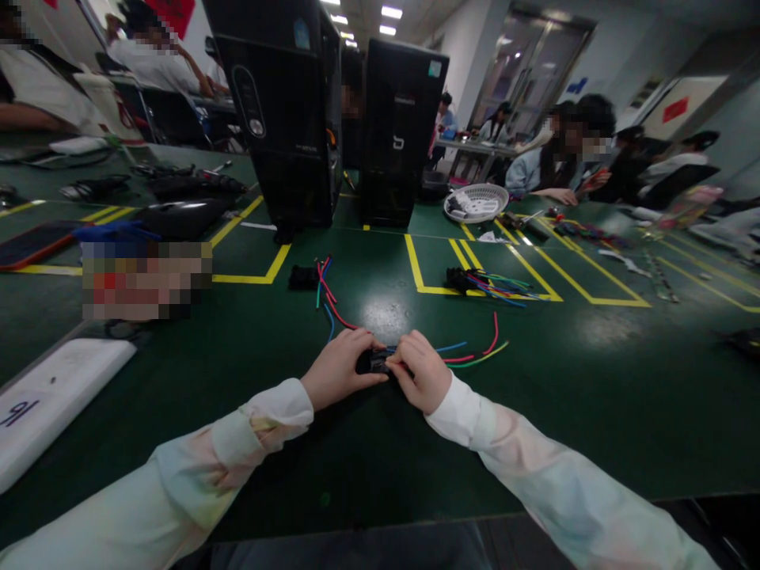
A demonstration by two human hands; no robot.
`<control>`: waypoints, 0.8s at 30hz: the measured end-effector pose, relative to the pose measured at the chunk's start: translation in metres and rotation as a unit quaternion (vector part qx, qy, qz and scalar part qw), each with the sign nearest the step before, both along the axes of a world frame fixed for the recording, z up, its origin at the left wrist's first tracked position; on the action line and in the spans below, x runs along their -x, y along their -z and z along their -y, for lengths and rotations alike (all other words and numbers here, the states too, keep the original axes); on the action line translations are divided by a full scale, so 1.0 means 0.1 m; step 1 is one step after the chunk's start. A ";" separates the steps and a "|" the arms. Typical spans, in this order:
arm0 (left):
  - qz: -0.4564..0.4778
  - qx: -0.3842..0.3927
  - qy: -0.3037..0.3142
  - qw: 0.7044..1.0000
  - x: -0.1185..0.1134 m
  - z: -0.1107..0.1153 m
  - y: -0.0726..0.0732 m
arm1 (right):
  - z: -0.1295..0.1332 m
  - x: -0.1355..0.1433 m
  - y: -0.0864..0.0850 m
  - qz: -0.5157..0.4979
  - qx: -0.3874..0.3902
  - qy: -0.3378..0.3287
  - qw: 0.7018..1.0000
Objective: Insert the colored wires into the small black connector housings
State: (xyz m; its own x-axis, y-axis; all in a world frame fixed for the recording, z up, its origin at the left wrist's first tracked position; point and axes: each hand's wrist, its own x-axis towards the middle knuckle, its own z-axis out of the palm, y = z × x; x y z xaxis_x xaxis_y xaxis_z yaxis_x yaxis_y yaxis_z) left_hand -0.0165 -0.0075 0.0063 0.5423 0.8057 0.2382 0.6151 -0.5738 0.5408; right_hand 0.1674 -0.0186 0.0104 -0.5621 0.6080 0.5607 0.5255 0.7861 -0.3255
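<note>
Near the front middle of the green table, my left hand (344, 366) grips a small black connector (378, 361) between thumb and fingers. My right hand (419, 368) pinches at the connector's right side, where coloured wires (460, 360) in red, blue and yellow-green come out and trail to the right. Its fingertips cover the exact spot, but they appear closed on a wire there. Beyond my left hand lies another black connector (304, 276) with red, blue and green wires (324, 277). Farther right rests a black piece (460, 279) with a bundle of coloured wires (502, 286).
Two black computer towers (285, 119) (400, 134) stand at the back. A white basket (476, 203) holds white parts. A white power-strip-like box (65, 396) lies at the left, near a blue cloth-like item (115, 236). Yellow tape (419, 265) marks the table. Other people sit beyond.
</note>
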 end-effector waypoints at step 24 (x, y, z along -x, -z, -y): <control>0.003 0.003 -0.003 1.000 0.00 -0.01 -0.01 | -0.02 -0.05 -0.11 0.078 0.029 0.059 0.995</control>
